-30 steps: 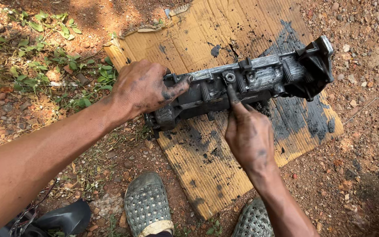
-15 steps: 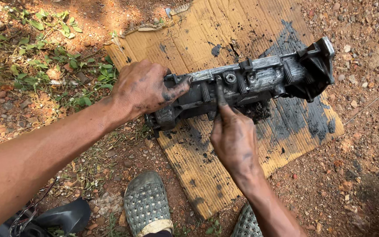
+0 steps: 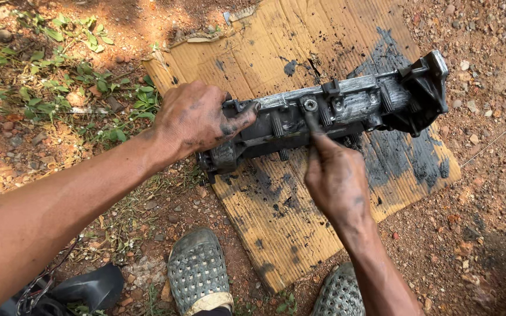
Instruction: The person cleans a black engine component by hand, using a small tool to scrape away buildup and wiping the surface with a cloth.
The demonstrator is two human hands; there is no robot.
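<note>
Greasy metal engine casting point(image 3: 335, 114) is laid lengthwise across the oil-stained cardboard sheet point(image 3: 276, 228), on bare gravelly ground. All positions below are given relative to the casting.

- Left hand point(image 3: 197, 120): clamped over the casting's left end, thumb laid along the top face, fingers wrapped round the far side. A firm grasp, steadying the part.
- Right hand point(image 3: 338, 178): just below the casting's middle, loosely closed, index finger extended up to the round bolt or plug point(image 3: 310, 105) on the top face. Fingertip contact is seen; whether anything small is pinched in the curled fingers cannot be told.
- Black bracket end point(image 3: 420, 93): at the casting's right end, raised a little, over the widest black oil stain point(image 3: 405, 146).
- 2 perforated clogs point(image 3: 200, 272): below the casting, at the cardboard's near edge; 1 to the left, 1 partly cut off at the frame bottom.
- Weeds point(image 3: 89, 88): well to the left of the casting, off the cardboard.
- Dark object with a chain point(image 3: 71, 289): far below-left, near the frame corner, kind unclear.

Handling, as judged: cast metal, so stiff and probably heavy for its length; 2-handed lifting is advised. Surfaces are coated in black oil and both hands are smeared, so slip is likely. Best purchase is judged to be at the ribbed ends and the lugs along the top edge, not the smooth flanks. Little fragility is expected except at protruding studs.
</note>
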